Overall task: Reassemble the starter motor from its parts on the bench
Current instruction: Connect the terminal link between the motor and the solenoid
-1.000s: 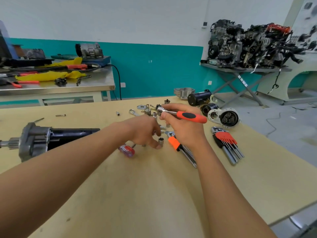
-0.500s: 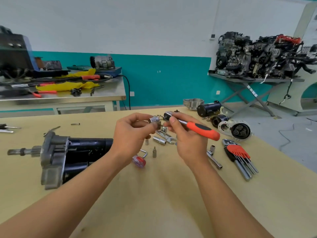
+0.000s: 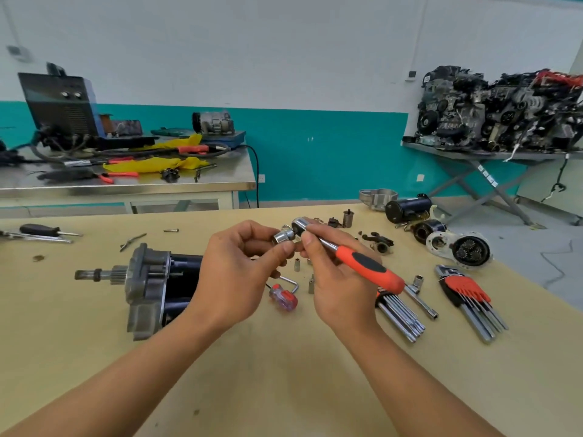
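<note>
Head view of the worktop. At centre, the left hand pinches a chrome socket between thumb and fingertips, holding it against the head of a ratchet wrench. The right hand grips that wrench near its head, with the orange-and-black handle running out toward 4 o'clock. Whether the socket is fully seated on the drive cannot be told. The starter motor lies on its side at 9 o'clock of the hands, partly behind the left wrist, its splined shaft pointing to 9 o'clock. Loose small sockets and a clear-handled screwdriver lie just below the hands. At 4 o'clock lie a chrome key set and a red-holdered hex key set. At 2 o'clock lies a gear housing with its planet gears exposed.
</note>
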### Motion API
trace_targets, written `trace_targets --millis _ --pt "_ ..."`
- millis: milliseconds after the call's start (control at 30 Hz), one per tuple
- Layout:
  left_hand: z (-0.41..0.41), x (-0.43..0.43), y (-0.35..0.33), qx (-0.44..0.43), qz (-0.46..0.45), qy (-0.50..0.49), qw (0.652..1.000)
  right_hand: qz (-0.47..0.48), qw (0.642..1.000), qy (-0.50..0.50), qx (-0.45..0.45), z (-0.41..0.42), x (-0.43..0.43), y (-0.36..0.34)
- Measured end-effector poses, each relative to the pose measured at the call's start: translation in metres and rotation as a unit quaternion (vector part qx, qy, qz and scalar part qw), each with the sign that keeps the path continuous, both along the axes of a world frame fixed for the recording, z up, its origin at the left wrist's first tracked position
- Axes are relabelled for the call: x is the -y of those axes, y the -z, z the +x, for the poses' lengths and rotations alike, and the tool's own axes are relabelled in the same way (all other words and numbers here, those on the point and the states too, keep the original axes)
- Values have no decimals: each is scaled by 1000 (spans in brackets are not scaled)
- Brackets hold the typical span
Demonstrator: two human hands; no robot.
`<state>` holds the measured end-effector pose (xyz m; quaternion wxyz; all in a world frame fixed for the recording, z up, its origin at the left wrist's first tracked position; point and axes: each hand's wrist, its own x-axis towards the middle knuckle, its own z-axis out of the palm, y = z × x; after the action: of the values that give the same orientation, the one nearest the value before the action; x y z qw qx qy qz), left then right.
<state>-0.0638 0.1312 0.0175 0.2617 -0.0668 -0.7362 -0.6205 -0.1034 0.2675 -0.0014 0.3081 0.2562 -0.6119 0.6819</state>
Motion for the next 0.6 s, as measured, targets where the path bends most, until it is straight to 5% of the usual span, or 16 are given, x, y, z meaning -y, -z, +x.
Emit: trace_targets --millis 233,400,500,600 --pt "18 25 5 -74 -257 -86 960 -61 995 -57 50 14 27 11" --pt "15 62 -12 61 -199 -1 978 159 976 -134 65 4 26 14" --pt "10 72 -22 97 -159 36 982 191 965 -169 59 -2 32 10" --pt "8 80 -24 111 -262 9 959 223 958 -170 57 -8 38 10"
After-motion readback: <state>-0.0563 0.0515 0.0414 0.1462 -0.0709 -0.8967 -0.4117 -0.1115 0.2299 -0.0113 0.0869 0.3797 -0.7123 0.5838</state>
